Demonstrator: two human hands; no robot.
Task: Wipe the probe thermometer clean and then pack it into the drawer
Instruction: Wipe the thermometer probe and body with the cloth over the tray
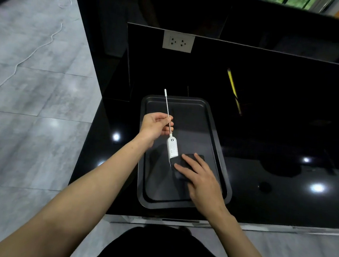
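Observation:
The probe thermometer (172, 149) has a white body and a long thin white probe pointing up and away. My left hand (156, 125) pinches the probe partway along, holding the thermometer above the dark baking tray (213, 120). The white body hangs lowest and touches the edge of a dark cloth (177, 172) lying flat in the tray. My right hand (198, 176) rests flat on that cloth with fingers spread, pressing it down. No drawer is visible as such.
The tray sits on a glossy black countertop (277, 152) near its front edge. A yellow pencil-like object (232, 87) lies farther back to the right. A wall socket (178, 41) sits on the black back panel. Grey tiled floor (32, 93) is to the left.

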